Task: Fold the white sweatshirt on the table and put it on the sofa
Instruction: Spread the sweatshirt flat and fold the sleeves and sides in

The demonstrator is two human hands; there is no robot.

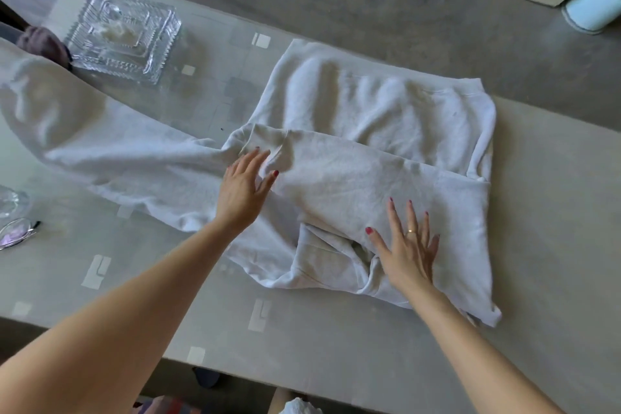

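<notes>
From the head camera, the white sweatshirt (336, 161) lay spread across the table (554, 212), partly folded, one panel laid over its body and a sleeve trailing off to the left. The left hand (243, 186) was flat on the cloth near the fold's upper corner, fingers splayed, gripping nothing. The right hand (408, 252) pressed palm-down on the near part of the folded panel, fingers wide apart, a ring on one of them. A cut-glass dish (122, 33) stood well apart at the table's far left, and spectacles (16, 232) lay by the left edge.
</notes>
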